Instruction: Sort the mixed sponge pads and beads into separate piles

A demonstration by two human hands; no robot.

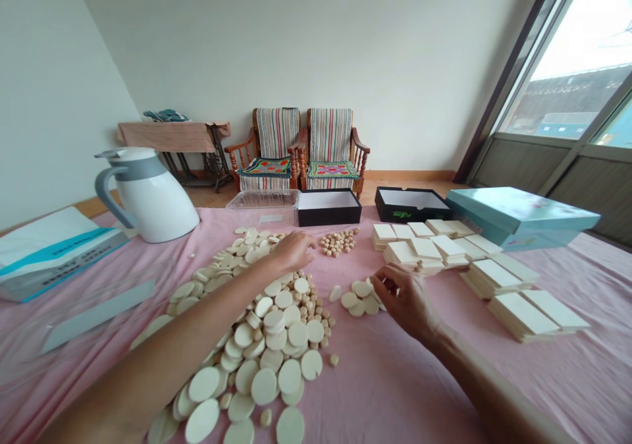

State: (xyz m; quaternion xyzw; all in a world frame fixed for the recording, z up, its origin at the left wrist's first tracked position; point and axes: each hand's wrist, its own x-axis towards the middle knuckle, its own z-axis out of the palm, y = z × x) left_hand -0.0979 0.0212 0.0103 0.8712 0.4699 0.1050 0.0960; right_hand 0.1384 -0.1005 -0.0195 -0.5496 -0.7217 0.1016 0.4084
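Note:
My left hand (295, 249) reaches over the far part of a large mixed heap of pale round wooden discs (264, 386) and small wooden beads (316, 312). Its thumb and fingers are apart, with nothing visible between them. Just right of its fingertips lies a separate pile of beads (338, 242). My right hand (405, 299) is at the right edge of a small group of discs (363, 299), fingers curled and pinched together. Whatever they hold is hidden. Small bead-like pieces (419, 266) show just behind its knuckles, beside stacked rectangular wooden tiles (402, 253).
More tile stacks (523, 312) stand at the right. Behind are black boxes (329, 215), a clear plastic tray (264, 201) and a light-blue box (523, 213). A white jug (155, 200) and a tissue pack (59, 253) stand left on the pink cloth (375, 378).

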